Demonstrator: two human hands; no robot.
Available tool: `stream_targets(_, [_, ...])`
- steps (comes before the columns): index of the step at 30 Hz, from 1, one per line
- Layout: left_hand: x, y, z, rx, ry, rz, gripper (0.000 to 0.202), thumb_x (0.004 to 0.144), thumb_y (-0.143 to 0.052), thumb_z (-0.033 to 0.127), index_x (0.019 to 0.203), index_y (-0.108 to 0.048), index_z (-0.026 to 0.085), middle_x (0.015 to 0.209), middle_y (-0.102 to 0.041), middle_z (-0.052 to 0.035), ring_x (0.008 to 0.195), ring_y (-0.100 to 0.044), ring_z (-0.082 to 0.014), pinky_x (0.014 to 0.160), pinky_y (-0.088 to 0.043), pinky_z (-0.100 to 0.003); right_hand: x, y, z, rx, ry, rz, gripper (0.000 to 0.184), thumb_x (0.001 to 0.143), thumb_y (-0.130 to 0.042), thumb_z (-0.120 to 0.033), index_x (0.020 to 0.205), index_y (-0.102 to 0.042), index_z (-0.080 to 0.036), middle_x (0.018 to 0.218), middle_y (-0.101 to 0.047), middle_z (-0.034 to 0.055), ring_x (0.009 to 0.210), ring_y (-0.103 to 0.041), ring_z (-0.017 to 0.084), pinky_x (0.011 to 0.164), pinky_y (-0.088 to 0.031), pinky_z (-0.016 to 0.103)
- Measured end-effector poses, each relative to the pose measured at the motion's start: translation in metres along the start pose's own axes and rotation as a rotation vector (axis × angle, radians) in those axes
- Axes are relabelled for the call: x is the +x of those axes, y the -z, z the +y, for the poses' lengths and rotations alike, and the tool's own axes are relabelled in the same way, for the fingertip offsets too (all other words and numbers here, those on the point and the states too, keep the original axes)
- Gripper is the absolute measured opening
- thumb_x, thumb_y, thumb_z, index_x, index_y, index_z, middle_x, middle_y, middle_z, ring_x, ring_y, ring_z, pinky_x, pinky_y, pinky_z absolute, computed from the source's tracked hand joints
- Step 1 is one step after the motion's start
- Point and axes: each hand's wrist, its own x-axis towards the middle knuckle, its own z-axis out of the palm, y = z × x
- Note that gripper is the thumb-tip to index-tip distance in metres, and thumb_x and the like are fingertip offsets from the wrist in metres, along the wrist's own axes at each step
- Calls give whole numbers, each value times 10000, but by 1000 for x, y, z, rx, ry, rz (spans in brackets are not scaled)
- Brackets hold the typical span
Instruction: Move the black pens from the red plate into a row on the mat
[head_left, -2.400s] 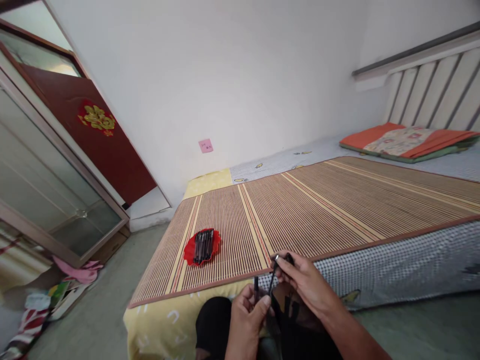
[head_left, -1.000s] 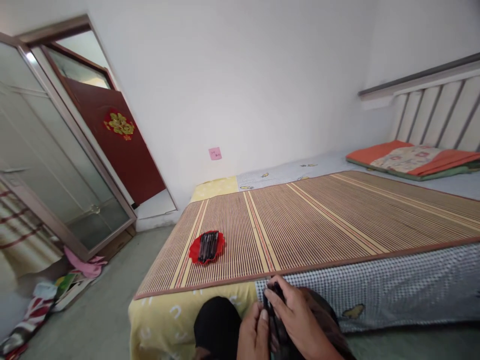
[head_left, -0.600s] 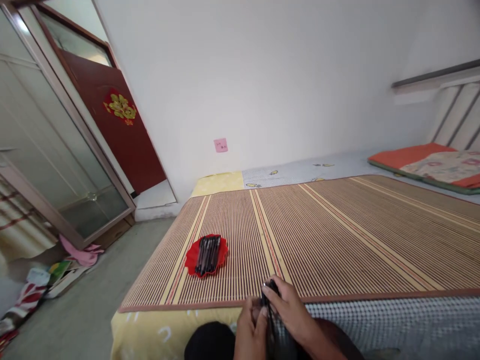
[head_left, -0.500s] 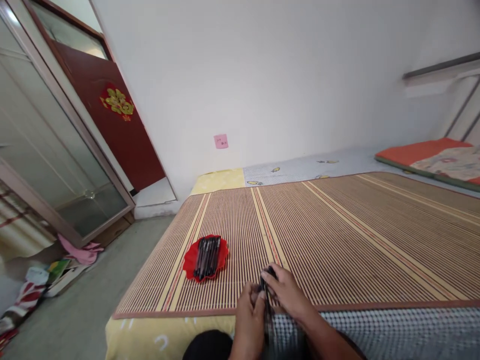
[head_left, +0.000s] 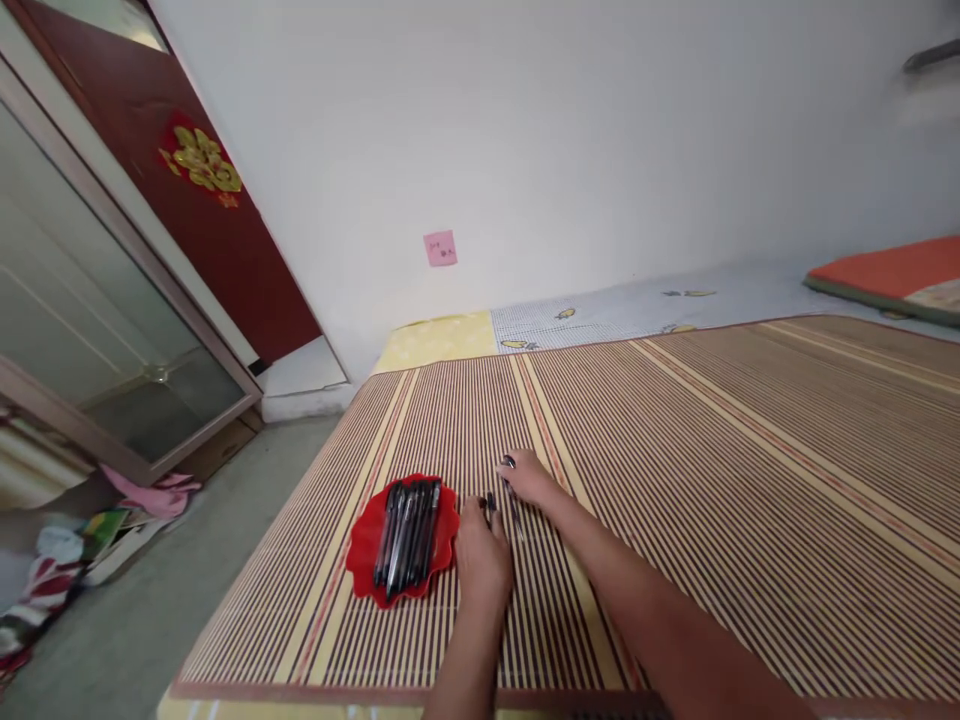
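My right hand (head_left: 531, 476) is closed around a thin pen (head_left: 517, 512), whose clear barrel slants down over the mat. To its left, my left hand (head_left: 482, 552) is closed, with the black end of a pen (head_left: 490, 502) showing at its fingers; the rest of that pen is hidden. Just left of that hand lies a red scalloped plate (head_left: 361, 545). Several black pens (head_left: 407, 535) lie side by side on the plate.
A striped bamboo mat (head_left: 645, 480) covers the bed. Folded orange bedding (head_left: 885, 268) lies at the far right. A white wall with a pink note (head_left: 440, 248) stands behind. At left are a glass door (head_left: 97, 290) and clothes on the floor (head_left: 52, 575).
Both hands have moved forward from the mat's front edge, close to the plate, and are now apart. The right hand has a pen by itself. The view has shifted.
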Motion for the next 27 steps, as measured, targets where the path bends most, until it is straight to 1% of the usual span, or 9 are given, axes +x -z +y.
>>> stream_targets(3, [0,-2,-2,22,-28,-5,170,926,-513,179,1092,-547,160,1054,-673,-148,977,-657,-278,822,-450,-351,10,-13,-4,-44,-22,9,112,863,-585,-165,752,-589,-154,612,-602,0,483,-578,109,483,-404,204])
stream_targets(5, [-1,-3,-2,26,-52,-18,207,910,-545,176,1115,-539,150,1089,-660,-162,1016,-646,-288,850,-454,-362,13,-20,-5,-67,-40,13,72,863,-588,-154,800,-620,-139,630,-639,25,460,-591,113,461,-406,203])
stream_targets(7, [-1,-3,-3,25,-67,-39,235,886,-575,157,1118,-538,143,1113,-651,-170,1040,-635,-297,875,-454,-373,14,-24,-6,-85,-56,21,49,860,-598,-149,850,-642,-129,658,-673,52,453,-604,122,447,-414,205])
stream_targets(10, [0,-2,-4,12,-77,-55,215,868,-577,121,1079,-548,152,1106,-649,-161,1023,-633,-290,876,-457,-378,15,-27,-6,-102,-66,32,51,846,-631,-148,886,-659,-132,684,-702,74,464,-626,132,446,-431,201])
stream_targets(14, [2,-1,-7,-41,-75,-46,189,873,-558,101,1051,-560,163,1047,-660,-129,980,-639,-267,861,-460,-361,14,-23,-5,-91,-79,4,19,856,-637,-147,859,-653,-138,601,-678,56,459,-641,139,436,-442,187])
stream_targets(19, [1,0,-6,-59,-79,-34,171,901,-510,95,1048,-580,148,1025,-658,-134,978,-648,-264,866,-465,-361,3,-16,-2,-80,-100,-46,63,835,-676,-155,803,-622,-146,480,-607,4,411,-619,146,412,-450,192])
stream_targets(22, [0,0,-5,-16,-84,-24,143,924,-494,127,1027,-591,148,1011,-653,-137,970,-649,-273,864,-471,-372,-8,-14,0,-79,-98,-58,110,828,-677,-152,759,-592,-156,462,-582,-13,399,-613,140,389,-436,181])
stream_targets(24, [-1,0,-4,11,-92,-22,144,925,-516,153,1046,-592,144,1029,-653,-142,979,-648,-280,866,-475,-377,-15,-12,2,-78,-90,-56,141,852,-647,-168,736,-566,-161,466,-572,-16,396,-613,140,372,-421,177])
stream_targets(27, [-1,-1,-4,29,-92,-30,194,902,-557,144,1093,-583,130,1078,-651,-155,1022,-643,-281,886,-476,-375,-21,-6,8,-71,-65,-28,147,903,-588,-209,769,-552,-163,493,-571,-26,379,-597,117,361,-390,161])
